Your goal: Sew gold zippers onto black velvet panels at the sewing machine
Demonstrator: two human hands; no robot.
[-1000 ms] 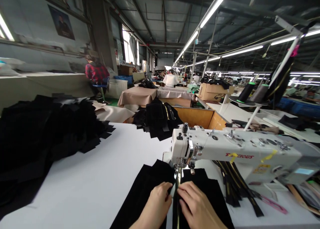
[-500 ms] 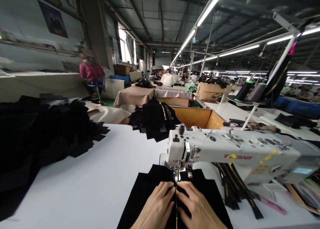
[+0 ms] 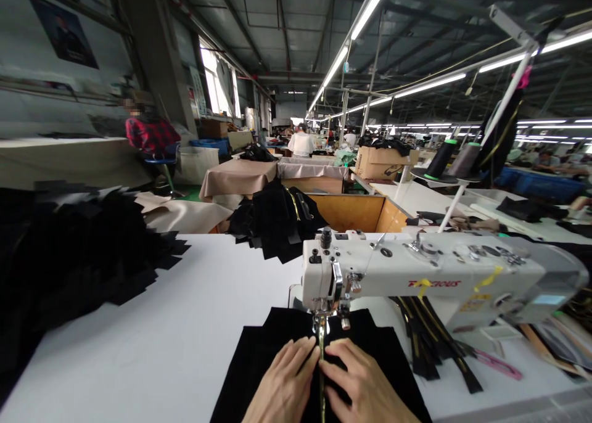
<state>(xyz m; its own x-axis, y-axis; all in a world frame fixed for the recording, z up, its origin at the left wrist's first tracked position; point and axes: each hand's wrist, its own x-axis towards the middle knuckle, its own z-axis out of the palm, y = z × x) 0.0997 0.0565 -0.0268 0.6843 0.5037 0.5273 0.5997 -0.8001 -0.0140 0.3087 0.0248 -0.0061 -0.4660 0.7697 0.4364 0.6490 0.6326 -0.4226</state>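
Note:
A black fabric piece (image 3: pixel 245 364) with stepped corners lies flat on the white sewing table, under the needle area of a sewing machine (image 3: pixel 416 269). Down its middle runs a zipper (image 3: pixel 322 383) with gold-coloured teeth, leading up to the presser foot (image 3: pixel 321 324). My left hand (image 3: pixel 284 380) lies on the fabric left of the zipper, fingers stretched out, tips at the zipper's edge. On the other side, my right hand (image 3: pixel 361 383) presses down with bent, spread fingers, its fingertips touching along the zipper. Both hands are just in front of the foot.
Black zipper strips (image 3: pixel 419 333) hang by the machine's arm, beside pink-handled scissors (image 3: pixel 499 364). A big pile of black pieces (image 3: pixel 92 244) covers the table's left; another black stack (image 3: pixel 277 219) sits behind. Thread cones (image 3: pixel 441 159) stand at right. A person in checked clothing (image 3: pixel 150 133) sits far left.
The view has shifted slightly, so the machine sits further left. More of the gold zipper shows between my hands, and my right fingers have spread a little from it.

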